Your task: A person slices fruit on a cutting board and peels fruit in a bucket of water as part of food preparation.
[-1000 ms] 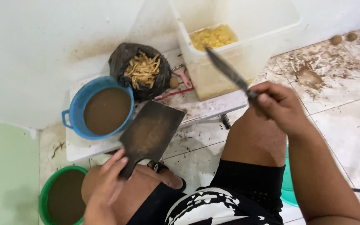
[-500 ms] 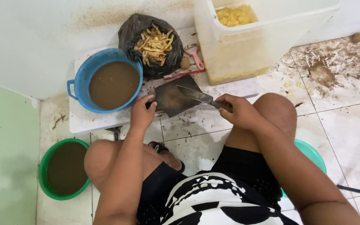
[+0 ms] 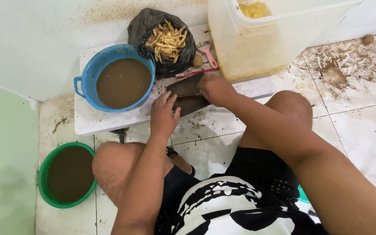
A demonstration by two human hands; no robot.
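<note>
My left hand (image 3: pixel 163 115) lies on the near end of a broad dark cleaver (image 3: pixel 193 105) that rests flat at the front edge of a low white board (image 3: pixel 109 122). Just beyond it my right hand (image 3: pixel 216 89) is closed around a knife, whose dark blade (image 3: pixel 182 87) sticks out to the left across the cleaver. The knife's handle is hidden inside the hand. Both hands are close together above my bare knees.
On the board stand a blue basin (image 3: pixel 88 69) of brown water, a black bag (image 3: pixel 141 30) of pale peelings, a pink peeler (image 3: pixel 208 54) and a translucent tub (image 3: pixel 257 43) holding yellow pieces. A green basin (image 3: pixel 43 172) of brown water sits on the dirty tiled floor at left. Two small brown potatoes (image 3: pixel 374 38) lie far right.
Both hands have come down from the air to the board. The cleaver now lies flat on it, and the knife blade has swung across the cleaver.
</note>
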